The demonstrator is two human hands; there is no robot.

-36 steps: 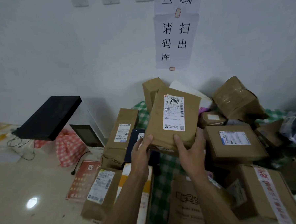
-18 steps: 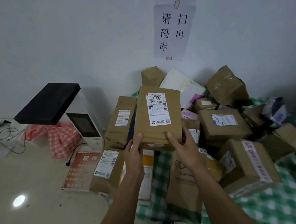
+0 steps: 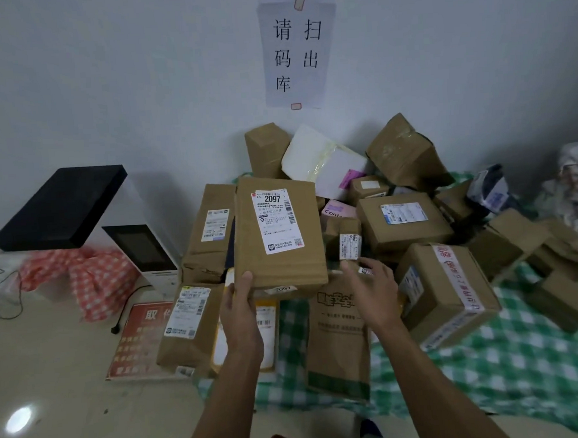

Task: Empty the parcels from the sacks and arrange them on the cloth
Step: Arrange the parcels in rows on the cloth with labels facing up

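While parcels already crowd the green cloth, left hand grips a labelled box; right hand hovers open, empty.

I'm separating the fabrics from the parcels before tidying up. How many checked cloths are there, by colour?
green checked cloth: 1
red checked cloth: 1
Total: 2
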